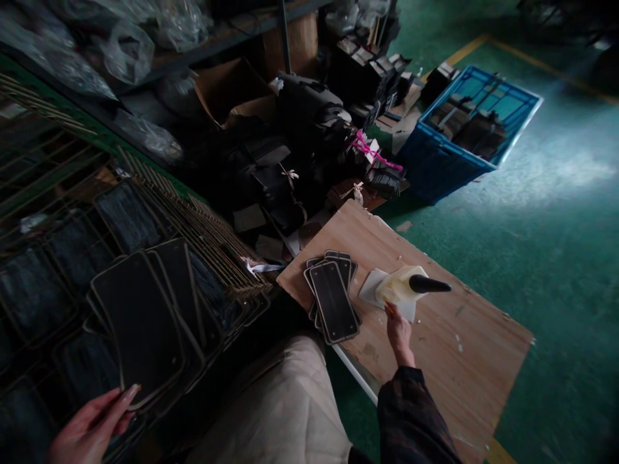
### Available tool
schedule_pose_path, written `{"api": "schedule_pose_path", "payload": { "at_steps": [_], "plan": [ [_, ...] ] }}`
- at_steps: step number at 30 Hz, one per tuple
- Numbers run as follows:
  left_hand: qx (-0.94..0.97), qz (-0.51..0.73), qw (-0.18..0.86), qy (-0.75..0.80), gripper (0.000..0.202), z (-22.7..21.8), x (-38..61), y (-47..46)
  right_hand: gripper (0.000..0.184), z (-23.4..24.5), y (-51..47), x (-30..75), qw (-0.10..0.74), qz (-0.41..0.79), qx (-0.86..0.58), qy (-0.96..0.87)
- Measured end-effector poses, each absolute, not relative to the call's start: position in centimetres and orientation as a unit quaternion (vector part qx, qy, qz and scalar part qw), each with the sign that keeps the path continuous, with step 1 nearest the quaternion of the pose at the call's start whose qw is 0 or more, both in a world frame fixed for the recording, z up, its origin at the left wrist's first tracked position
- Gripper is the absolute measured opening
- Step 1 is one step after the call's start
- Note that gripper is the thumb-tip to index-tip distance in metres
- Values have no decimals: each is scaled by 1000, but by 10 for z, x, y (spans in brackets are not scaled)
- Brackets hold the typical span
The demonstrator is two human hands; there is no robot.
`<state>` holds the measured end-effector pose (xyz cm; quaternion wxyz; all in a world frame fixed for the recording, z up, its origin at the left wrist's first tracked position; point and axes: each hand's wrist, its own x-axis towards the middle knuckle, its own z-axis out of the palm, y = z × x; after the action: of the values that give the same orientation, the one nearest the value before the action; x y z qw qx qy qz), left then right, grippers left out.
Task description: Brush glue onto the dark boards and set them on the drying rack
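At lower left my left hand (94, 422) is closed at the near corner of a dark flat panel (138, 319) with a pale edge, thumb and fingers at its rim. That panel lies over similar ones on a wire rack. My right hand (400, 332) reaches over the wooden board, fingers drawn together beside a pale yellowish container (399, 285) with a black cone-shaped top (430, 283). Something small and orange shows at those fingertips; I cannot make out what it is. The container sits on a white pad (372, 287). Left of it is a fanned stack of smaller dark panels (333, 303).
The wooden board (483, 348) lies before me at the right. A wire rack (193, 248) stands at the left. Behind are an open cardboard box (235, 93), tied dark bundles (273, 187) and a shelf with clear plastic bags (178, 26). A blue crate (435, 161) stands on the green floor.
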<state>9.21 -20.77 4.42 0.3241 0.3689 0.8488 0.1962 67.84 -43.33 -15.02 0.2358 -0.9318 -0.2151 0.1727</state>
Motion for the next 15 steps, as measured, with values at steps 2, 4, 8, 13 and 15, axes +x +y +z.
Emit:
{"api": "schedule_pose_path", "payload": {
  "at_steps": [2, 4, 8, 13, 15],
  "plan": [
    [360, 228, 356, 832, 54, 43, 90, -208, 48, -145, -439, 674, 241, 177, -926, -231],
    [357, 236, 355, 831, 52, 43, 90, -208, 47, -140, -444, 671, 251, 180, -921, -236],
    [359, 229, 346, 836, 50, 45, 93, -207, 49, -129, -450, 669, 290, 181, -915, -215],
    [358, 234, 351, 833, 51, 44, 94, -205, 55, -127, -446, 671, 390, 162, -899, -119],
    [353, 234, 359, 832, 51, 44, 93, -204, 58, -134, -438, 673, 442, 149, -882, -64]
  ]
}}
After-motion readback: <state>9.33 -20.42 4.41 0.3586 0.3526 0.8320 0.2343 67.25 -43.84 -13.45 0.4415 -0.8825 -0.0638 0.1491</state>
